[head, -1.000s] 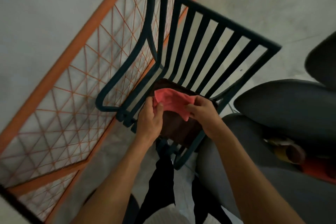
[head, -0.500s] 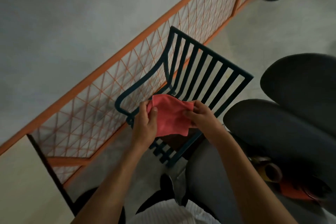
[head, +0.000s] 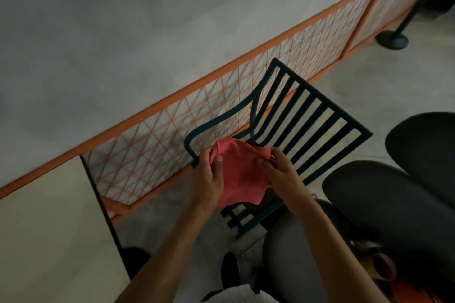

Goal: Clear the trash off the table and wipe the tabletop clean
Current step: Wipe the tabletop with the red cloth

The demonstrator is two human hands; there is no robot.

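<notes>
A pink-red cloth point(head: 242, 172) hangs spread between my two hands, in the air above a dark slatted chair point(head: 305, 130). My left hand point(head: 209, 177) pinches its left top edge with thumb and fingers. My right hand point(head: 280, 172) pinches its right top corner. The cloth's lower edge hangs loose over the chair seat. A pale tabletop point(head: 49, 241) fills the lower left corner. At the lower right edge, paper trash point(head: 379, 265) lies in shadow among dark bags.
An orange-framed mesh railing point(head: 172, 110) runs diagonally behind the chair. Large dark grey bags point(head: 394, 204) fill the right side. A black post base point(head: 392, 39) stands on the floor at the upper right. Grey floor lies beyond the railing.
The cloth has been lifted off the chair seat and pulled open between both hands. The view has risen, bringing the tabletop corner and more of the railing into sight.
</notes>
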